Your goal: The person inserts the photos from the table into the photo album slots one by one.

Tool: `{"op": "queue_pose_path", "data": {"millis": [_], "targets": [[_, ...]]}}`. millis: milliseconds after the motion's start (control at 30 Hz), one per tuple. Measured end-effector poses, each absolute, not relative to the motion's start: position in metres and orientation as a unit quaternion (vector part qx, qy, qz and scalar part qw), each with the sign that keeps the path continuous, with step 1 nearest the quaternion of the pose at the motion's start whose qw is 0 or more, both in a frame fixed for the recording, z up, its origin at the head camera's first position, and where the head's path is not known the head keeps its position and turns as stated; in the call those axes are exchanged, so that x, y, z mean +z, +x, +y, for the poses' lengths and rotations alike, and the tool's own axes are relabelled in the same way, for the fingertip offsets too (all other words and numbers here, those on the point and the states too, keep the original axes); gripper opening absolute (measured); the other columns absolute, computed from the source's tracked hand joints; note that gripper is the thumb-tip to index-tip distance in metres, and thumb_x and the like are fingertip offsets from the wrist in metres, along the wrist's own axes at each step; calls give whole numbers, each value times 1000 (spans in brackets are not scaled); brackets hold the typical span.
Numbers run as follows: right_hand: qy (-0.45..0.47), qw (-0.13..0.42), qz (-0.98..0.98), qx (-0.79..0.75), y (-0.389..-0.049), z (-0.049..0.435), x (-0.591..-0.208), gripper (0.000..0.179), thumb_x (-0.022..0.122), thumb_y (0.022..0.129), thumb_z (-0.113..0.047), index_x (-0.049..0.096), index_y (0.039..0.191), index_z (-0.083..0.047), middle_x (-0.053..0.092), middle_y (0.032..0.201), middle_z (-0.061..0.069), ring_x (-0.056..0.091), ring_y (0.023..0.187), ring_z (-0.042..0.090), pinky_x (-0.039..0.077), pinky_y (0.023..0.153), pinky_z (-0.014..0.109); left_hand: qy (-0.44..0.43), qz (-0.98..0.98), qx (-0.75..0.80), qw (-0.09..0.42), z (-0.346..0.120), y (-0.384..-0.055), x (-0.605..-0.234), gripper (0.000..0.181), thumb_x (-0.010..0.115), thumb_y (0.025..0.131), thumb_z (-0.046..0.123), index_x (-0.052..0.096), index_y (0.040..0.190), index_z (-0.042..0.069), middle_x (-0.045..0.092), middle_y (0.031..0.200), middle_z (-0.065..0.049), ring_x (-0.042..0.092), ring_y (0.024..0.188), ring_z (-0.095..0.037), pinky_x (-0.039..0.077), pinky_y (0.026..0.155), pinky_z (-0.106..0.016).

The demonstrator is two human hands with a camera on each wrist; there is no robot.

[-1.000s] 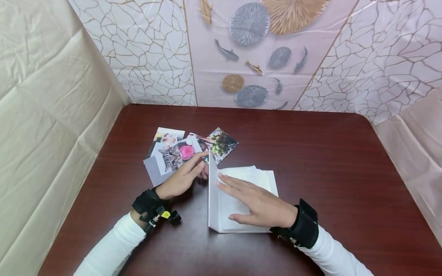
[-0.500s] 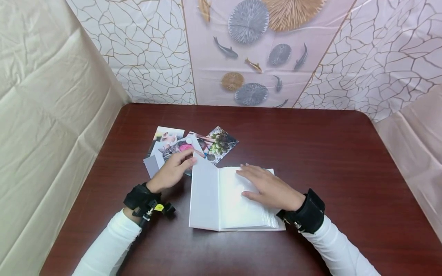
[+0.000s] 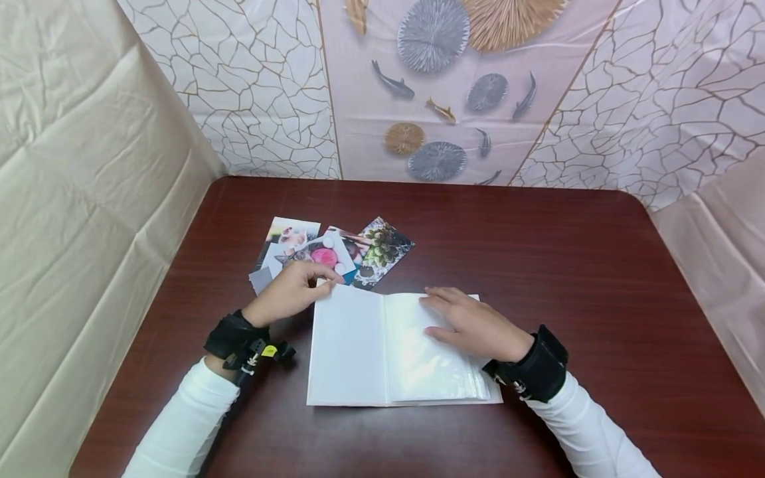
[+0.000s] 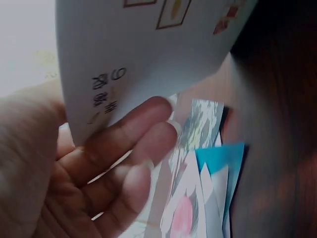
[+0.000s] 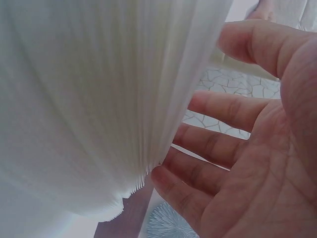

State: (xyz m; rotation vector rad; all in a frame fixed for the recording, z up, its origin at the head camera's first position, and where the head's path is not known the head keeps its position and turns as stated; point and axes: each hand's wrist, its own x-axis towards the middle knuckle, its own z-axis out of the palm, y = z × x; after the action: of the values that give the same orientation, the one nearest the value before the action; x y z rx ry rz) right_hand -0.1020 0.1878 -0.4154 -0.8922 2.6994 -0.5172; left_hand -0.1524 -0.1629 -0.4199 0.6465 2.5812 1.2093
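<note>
A white photo album lies open in the head view, its inside cover to the left and glossy clear-sleeved pages to the right. My left hand pinches the cover's far left corner, thumb on the inner face and fingers beneath. In the left wrist view, the cover's printed outer side tilts above the curled fingers. My right hand rests on the pages with its fingers fairly straight. The right wrist view has that hand's fingertips along the fanned page edges.
Several overlapping photos lie just beyond the album at the left, among them a cat picture with a pink ball and a succulent picture. All rest on a dark red-brown table. A patterned cloth hangs behind.
My left hand has swung the cover leftward from upright to nearly flat. My right hand has shifted right across the pages, from near the spine to their far right part.
</note>
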Motion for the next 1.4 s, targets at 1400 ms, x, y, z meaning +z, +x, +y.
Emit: {"op": "queue_pose_path", "data": {"millis": [1400], "targets": [[-330,89,922,-182,-105,193,-413,43,66,100,-30,64,133,-3,62,133,12,59,126,27,52,100,44,227,928,279,102,-170,-161,-439,33,77,92,22,71,122,11,70,98,-1,63,90,-15,58,84,-34]]}}
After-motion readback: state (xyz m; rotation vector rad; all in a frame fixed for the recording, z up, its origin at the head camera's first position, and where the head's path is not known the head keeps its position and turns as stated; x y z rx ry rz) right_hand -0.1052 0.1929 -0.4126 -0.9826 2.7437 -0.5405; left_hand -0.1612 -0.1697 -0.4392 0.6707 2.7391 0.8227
